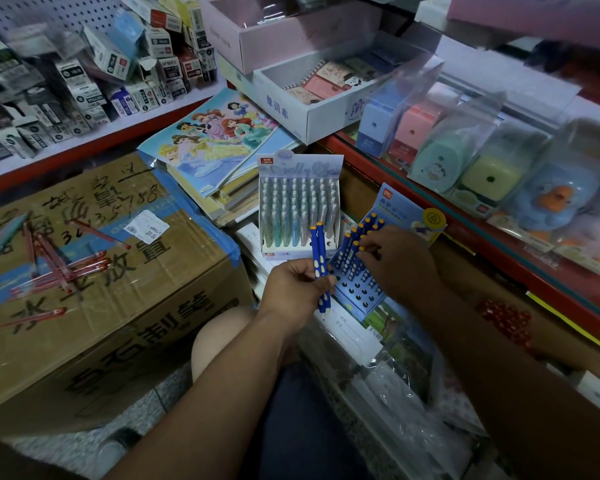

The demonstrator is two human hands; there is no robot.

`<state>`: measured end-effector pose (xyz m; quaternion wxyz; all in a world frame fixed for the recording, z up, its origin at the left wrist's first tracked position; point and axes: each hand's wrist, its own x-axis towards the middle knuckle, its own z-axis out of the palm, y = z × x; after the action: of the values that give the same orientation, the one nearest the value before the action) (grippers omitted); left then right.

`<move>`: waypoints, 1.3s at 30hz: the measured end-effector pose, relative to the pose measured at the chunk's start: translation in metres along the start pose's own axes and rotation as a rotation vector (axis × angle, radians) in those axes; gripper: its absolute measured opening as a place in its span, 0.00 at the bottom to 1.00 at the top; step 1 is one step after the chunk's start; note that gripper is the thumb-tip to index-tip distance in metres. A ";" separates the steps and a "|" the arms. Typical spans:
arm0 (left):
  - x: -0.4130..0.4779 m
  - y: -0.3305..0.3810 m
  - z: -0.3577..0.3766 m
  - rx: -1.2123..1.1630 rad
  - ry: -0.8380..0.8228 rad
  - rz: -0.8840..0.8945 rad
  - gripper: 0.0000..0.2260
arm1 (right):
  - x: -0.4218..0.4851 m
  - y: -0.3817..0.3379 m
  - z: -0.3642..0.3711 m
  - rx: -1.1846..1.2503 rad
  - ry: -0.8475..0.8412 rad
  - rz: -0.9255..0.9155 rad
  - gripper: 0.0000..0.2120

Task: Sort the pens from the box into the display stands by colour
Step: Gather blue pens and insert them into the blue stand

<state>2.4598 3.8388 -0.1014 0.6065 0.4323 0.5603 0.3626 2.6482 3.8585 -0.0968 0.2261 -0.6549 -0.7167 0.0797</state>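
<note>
Slotting blue into blue, that is the step in hand by the look of it: the left hand (293, 289) grips two blue pens (316, 251) upright, fingers curled round the barrels and thumb across them, yellow caps up, just left of the blue display stand (364, 299). The right hand (400, 263) is over that stand, its fingertips (369, 249) bunched and pinching the top of a blue pen (354, 259) that sits in one of the holes. Whether that pen is fully seated I cannot tell. The stand holds a cluster of matching blue pens in its back rows, while the front rows show dark open holes, so it looks partly filled with room to spare. Just behind it, the white display stand (321, 243) is packed with pastel pens (293, 209), row on row, with only a few holes open at the front right; that one looks close to done. Plenty left, though: over on the cardboard box (118, 323) a scatter of red pens (63, 268) lies loose on the taped lid, well apart from both stands, and no red stand shows in view. My read is somewhere mid-task, with the blues going in and the reds untouched.
</note>
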 end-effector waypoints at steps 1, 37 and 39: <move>0.000 0.000 0.000 -0.001 -0.003 -0.002 0.06 | 0.000 0.000 0.001 -0.035 0.000 -0.006 0.08; -0.005 -0.001 0.003 0.022 -0.033 0.036 0.09 | -0.018 -0.010 -0.030 0.219 0.019 0.235 0.07; -0.005 0.001 0.003 0.035 -0.026 0.040 0.09 | -0.017 -0.011 -0.030 0.210 0.025 0.238 0.08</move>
<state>2.4624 3.8338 -0.0989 0.5987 0.4588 0.5498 0.3588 2.6523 3.8345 -0.0696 0.2913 -0.7088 -0.6189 0.1723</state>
